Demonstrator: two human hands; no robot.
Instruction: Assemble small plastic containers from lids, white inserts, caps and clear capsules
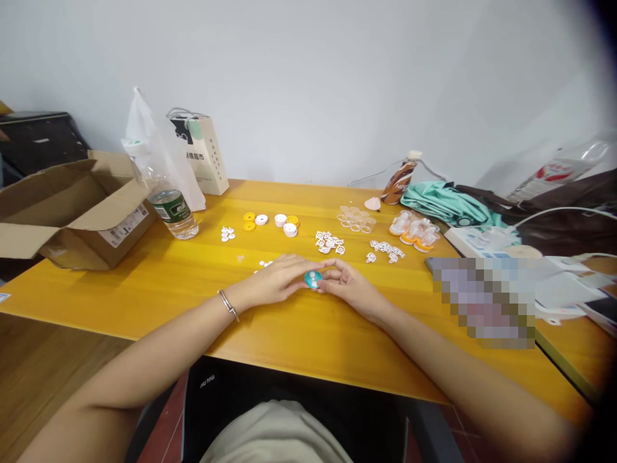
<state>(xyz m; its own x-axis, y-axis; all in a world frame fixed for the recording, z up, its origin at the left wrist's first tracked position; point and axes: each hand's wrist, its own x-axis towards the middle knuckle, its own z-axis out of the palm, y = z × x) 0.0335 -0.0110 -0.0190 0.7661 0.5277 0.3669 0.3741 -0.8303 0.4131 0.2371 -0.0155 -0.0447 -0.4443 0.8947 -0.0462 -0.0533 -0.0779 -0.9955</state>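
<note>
Round teal disc: one
White squat drums: three
Left hand: fingers slightly parted, pinching disc
Right hand: fingertips pinching disc's edge

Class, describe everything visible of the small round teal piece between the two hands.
The teal piece is small and round, with whitish patches on its face, and looks like plastic. Its face points toward the camera. The left hand and right hand grip it from either side, over the table. Finer detail is too small to tell.
</note>
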